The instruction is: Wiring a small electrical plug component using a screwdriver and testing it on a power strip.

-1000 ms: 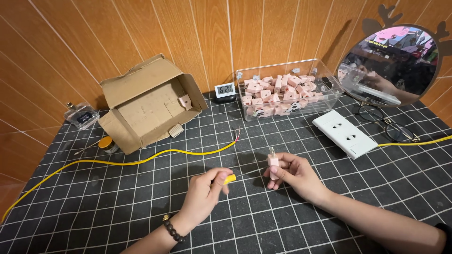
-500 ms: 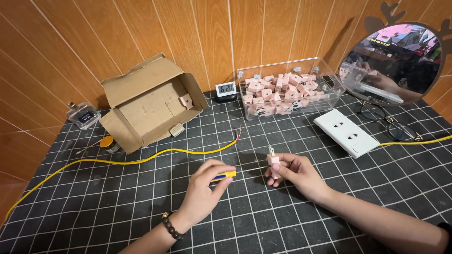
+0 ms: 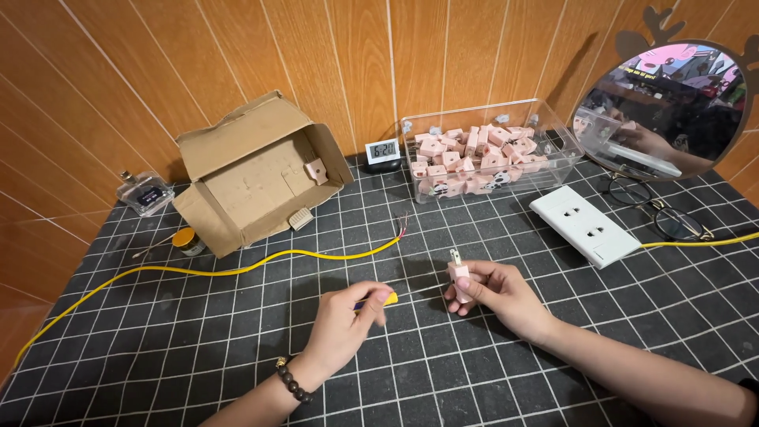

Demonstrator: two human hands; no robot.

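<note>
While left hand (image 3: 341, 323) pinches screwdriver (image 3: 378, 300), right hand (image 3: 490, 291) holds plug (image 3: 459, 275).

My table (image 3: 158, 348) is covered by a black mat with a white grid. On it lie an open cardboard box (image 3: 253, 174) at back left, a long yellow wire (image 3: 237, 269) across the middle, a clear bin of pink plugs (image 3: 482, 154), a small digital clock (image 3: 383, 153), a white socket plate (image 3: 585, 225), and eyeglasses (image 3: 664, 217).
</note>
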